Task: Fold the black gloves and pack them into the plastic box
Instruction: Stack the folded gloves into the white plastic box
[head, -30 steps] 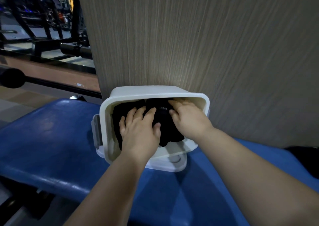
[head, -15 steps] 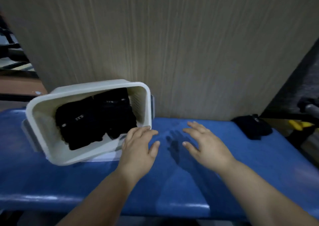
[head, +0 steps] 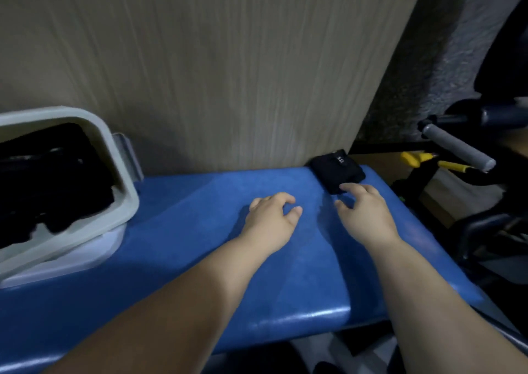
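Observation:
A white plastic box (head: 125, 185) stands tilted at the far left of the blue bench (head: 200, 259), with black gloves (head: 51, 179) packed inside it. One more black glove (head: 337, 167) lies at the bench's far right corner, against the wall panel. My right hand (head: 363, 213) reaches toward it, fingers spread, the fingertips at its near edge; I cannot tell whether they touch. My left hand (head: 271, 219) hovers over the middle of the bench with loosely curled fingers and holds nothing.
A wood-grain wall panel (head: 228, 73) rises straight behind the bench. Past the bench's right end stand gym equipment with a grey padded handle (head: 457, 147), yellow parts (head: 423, 159) and dark frames. The box sits on its pale lid (head: 85, 253).
Both hands left the box and moved right along the bench. The view swung right, so the box slid to the left edge. My right hand now nears the lone glove.

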{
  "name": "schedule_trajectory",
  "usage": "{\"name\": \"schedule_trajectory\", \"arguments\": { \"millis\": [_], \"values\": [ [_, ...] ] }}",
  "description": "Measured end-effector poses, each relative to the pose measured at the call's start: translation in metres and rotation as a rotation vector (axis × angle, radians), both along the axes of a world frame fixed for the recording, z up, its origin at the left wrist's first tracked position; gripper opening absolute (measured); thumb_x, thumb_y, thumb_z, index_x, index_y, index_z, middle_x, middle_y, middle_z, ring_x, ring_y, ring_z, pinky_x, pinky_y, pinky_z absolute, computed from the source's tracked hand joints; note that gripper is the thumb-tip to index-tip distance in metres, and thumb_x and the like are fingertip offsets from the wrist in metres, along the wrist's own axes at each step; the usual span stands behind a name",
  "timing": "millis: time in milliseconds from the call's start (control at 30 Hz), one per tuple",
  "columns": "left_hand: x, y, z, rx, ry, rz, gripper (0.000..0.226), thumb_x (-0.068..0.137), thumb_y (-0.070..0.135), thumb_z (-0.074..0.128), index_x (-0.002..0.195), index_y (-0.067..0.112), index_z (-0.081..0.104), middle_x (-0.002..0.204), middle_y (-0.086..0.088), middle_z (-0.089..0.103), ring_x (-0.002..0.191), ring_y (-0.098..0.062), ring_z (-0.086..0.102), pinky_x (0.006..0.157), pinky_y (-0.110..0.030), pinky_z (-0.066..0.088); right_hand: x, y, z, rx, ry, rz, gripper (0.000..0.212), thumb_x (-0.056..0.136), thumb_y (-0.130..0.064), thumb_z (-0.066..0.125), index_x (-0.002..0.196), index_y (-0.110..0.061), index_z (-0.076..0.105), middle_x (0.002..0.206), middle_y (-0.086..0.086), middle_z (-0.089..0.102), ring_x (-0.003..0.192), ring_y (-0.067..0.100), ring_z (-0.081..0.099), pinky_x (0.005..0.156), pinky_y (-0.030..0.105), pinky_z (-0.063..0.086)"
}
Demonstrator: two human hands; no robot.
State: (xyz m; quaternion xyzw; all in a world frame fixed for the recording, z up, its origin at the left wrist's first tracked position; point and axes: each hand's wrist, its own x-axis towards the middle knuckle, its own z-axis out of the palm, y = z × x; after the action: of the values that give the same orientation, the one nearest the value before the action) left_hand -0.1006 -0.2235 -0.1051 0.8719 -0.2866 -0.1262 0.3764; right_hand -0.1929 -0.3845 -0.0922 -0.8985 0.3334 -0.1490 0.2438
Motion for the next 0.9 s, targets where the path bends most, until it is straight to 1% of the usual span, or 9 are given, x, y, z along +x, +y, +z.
{"name": "schedule_trajectory", "arguments": {
  "millis": [100, 167, 333, 433, 533, 600, 700, 833, 900],
  "values": [
    [-0.001, -0.039, 0.005, 0.006, 0.068, -0.034, 0.039, 0.096, 0.041, 0.047, 0.131, 0.023, 0.052, 0.129, 0.004, 0.057, 0.132, -0.018, 0.035, 0.108, -0.031, 0.035, 0.0, -0.017, -0.006, 0.036, 0.025, -0.014, 0.049, 0.096, -0.024, 0.05, 0.144, -0.024, 0.04, 0.149, 0.005, 0.034, 0.136, 0.027, 0.031, 0.108, 0.04, 0.035],
    [0.002, -0.062, 0.008, 0.033, 0.11, -0.045, 0.041, 0.097, 0.041, 0.046, 0.134, 0.022, 0.049, 0.132, 0.003, 0.055, 0.131, -0.019, 0.038, 0.106, -0.032, 0.037, 0.002, -0.025, -0.01, 0.051, 0.043, 0.01, 0.052, 0.096, -0.019, 0.048, 0.147, -0.024, 0.035, 0.152, 0.003, 0.031, 0.14, 0.027, 0.025, 0.112, 0.041, 0.029],
    [0.018, -0.11, 0.009, 0.099, 0.148, 0.043, 0.05, 0.098, 0.046, 0.042, 0.138, 0.018, 0.044, 0.138, -0.003, 0.053, 0.127, -0.026, 0.047, 0.102, -0.036, 0.041, 0.012, -0.037, -0.015, 0.075, 0.074, 0.005, 0.056, 0.096, -0.017, 0.041, 0.149, -0.029, 0.028, 0.156, -0.003, 0.026, 0.141, 0.024, 0.019, 0.112, 0.04, 0.023],
    [0.029, -0.131, 0.009, 0.154, 0.133, 0.135, 0.05, 0.096, 0.05, 0.042, 0.128, 0.012, 0.051, 0.129, -0.008, 0.058, 0.116, -0.03, 0.054, 0.09, -0.037, 0.044, 0.016, -0.041, -0.016, 0.093, 0.069, 0.0, 0.055, 0.097, -0.018, 0.04, 0.148, -0.031, 0.029, 0.154, -0.005, 0.029, 0.14, 0.023, 0.02, 0.11, 0.04, 0.024],
    [0.038, -0.146, 0.012, 0.176, 0.17, 0.195, 0.051, 0.091, 0.055, 0.05, 0.114, 0.01, 0.058, 0.114, -0.01, 0.065, 0.103, -0.032, 0.06, 0.077, -0.034, 0.045, 0.019, -0.041, -0.017, 0.095, 0.084, 0.0, 0.053, 0.098, -0.019, 0.039, 0.148, -0.032, 0.029, 0.152, -0.005, 0.034, 0.14, 0.022, 0.02, 0.107, 0.041, 0.025],
    [0.041, -0.151, 0.014, 0.172, 0.212, 0.213, 0.052, 0.087, 0.056, 0.057, 0.11, 0.01, 0.061, 0.109, -0.009, 0.066, 0.101, -0.031, 0.062, 0.075, -0.032, 0.044, 0.021, -0.04, -0.017, 0.087, 0.096, 0.001, 0.053, 0.097, -0.019, 0.039, 0.148, -0.031, 0.029, 0.15, -0.003, 0.036, 0.139, 0.022, 0.021, 0.106, 0.04, 0.026],
    [0.043, -0.153, 0.014, 0.161, 0.255, 0.199, 0.046, 0.083, 0.055, 0.063, 0.1, 0.012, 0.062, 0.1, -0.008, 0.067, 0.095, -0.03, 0.063, 0.074, -0.031, 0.047, 0.022, -0.039, -0.016, 0.081, 0.086, -0.003, 0.053, 0.096, -0.017, 0.039, 0.147, -0.03, 0.031, 0.147, -0.002, 0.041, 0.138, 0.023, 0.023, 0.104, 0.04, 0.027],
    [0.044, -0.147, 0.01, 0.038, 0.315, 0.225, 0.032, 0.081, 0.04, 0.065, 0.09, 0.009, 0.063, 0.086, -0.006, 0.066, 0.083, -0.027, 0.063, 0.071, -0.032, 0.051, 0.022, -0.036, -0.015, 0.105, 0.063, -0.009, 0.048, 0.096, -0.019, 0.041, 0.142, -0.032, 0.04, 0.137, 0.001, 0.051, 0.135, 0.022, 0.028, 0.103, 0.038, 0.027],
    [0.046, -0.14, 0.008, -0.084, 0.368, 0.251, 0.03, 0.078, 0.032, 0.063, 0.095, 0.008, 0.064, 0.087, -0.008, 0.066, 0.081, -0.027, 0.064, 0.074, -0.035, 0.057, 0.022, -0.035, -0.015, 0.126, -0.016, -0.065, 0.041, 0.092, -0.022, 0.045, 0.13, -0.034, 0.054, 0.124, 0.0, 0.061, 0.127, 0.022, 0.041, 0.1, 0.038, 0.039]
  ]
}}
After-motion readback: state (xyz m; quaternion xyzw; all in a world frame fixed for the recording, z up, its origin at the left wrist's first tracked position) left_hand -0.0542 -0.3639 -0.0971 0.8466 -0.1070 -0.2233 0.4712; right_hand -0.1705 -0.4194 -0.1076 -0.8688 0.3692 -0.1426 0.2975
